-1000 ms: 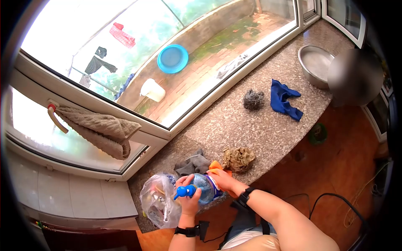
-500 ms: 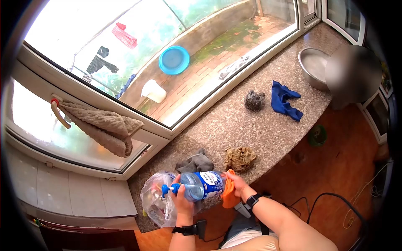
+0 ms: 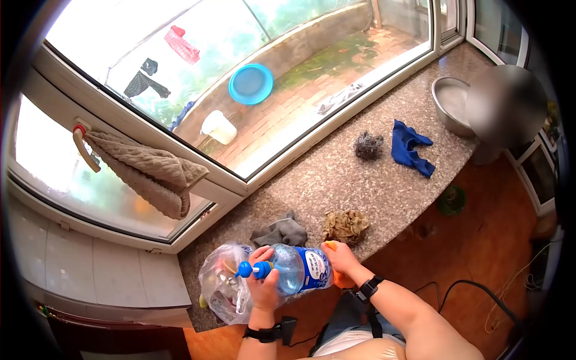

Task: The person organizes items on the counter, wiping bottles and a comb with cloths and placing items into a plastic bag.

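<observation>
A clear bottle point(image 3: 297, 270) with a blue label and a blue pump top lies tilted on its side between my hands, above the counter's front edge. My left hand point(image 3: 263, 285) is wrapped round its neck end, below the pump. At the bottle's base, my right hand point(image 3: 342, 261) presses an orange cloth point(image 3: 343, 280) that is partly hidden by the fingers. Left of the bottle is a clear plastic bag point(image 3: 225, 288) with mixed contents. A grey cloth point(image 3: 280, 231) and a crumpled tan cloth point(image 3: 345, 226) lie just behind the bottle.
Farther along the granite counter point(image 3: 306, 192) are a dark scrubber point(image 3: 368, 146), a blue cloth point(image 3: 410, 148) and a metal basin point(image 3: 451, 103). A beige towel point(image 3: 144, 174) hangs at the window frame. Cables point(image 3: 480, 288) lie on the floor.
The bottle has turned from its first pose, showing more of its label, then shifted slightly right. My right hand, with the orange cloth, has moved round the base. The view has shifted slightly.
</observation>
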